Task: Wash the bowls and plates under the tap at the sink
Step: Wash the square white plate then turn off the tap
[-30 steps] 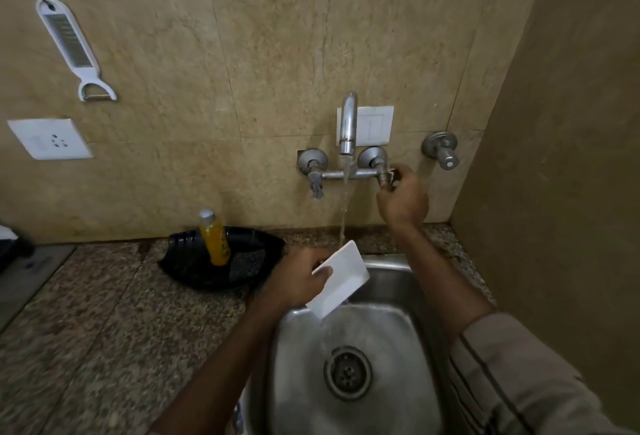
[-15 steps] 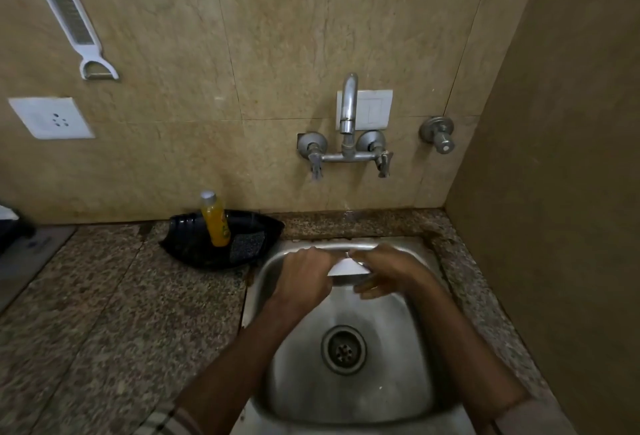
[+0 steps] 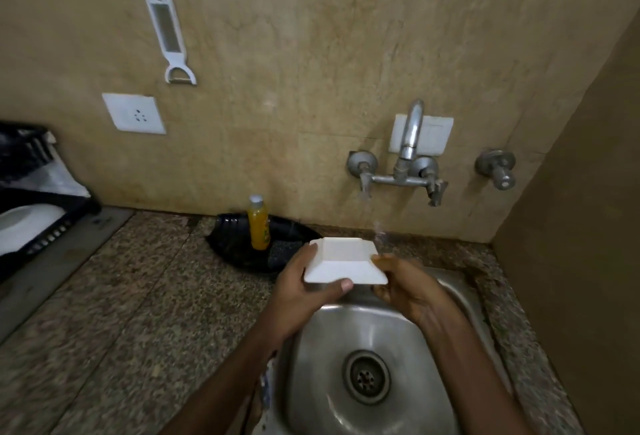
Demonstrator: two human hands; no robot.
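A white square bowl [image 3: 346,261] is upside down above the back left corner of the steel sink [image 3: 460,299]. My left hand [image 3: 304,292] grips its left side, thumb on the near rim. My right hand [image 3: 408,285] holds its right edge with curled fingers. The wall tap [image 3: 408,144] is above and to the right of the bowl. A thin trickle falls below the tap's left valve, not onto the bowl.
A black tray [image 3: 239,240] with an orange bottle [image 3: 259,223] and a scrub pad sits on the granite counter [image 3: 121,296] left of the sink. A black dish rack [image 3: 38,227] holding a white plate stands far left. A side wall closes the right.
My right hand left the tap handle and joined the left on the bowl. The stream from the spout has stopped. The bowl has been turned bottom up and lifted toward the left.
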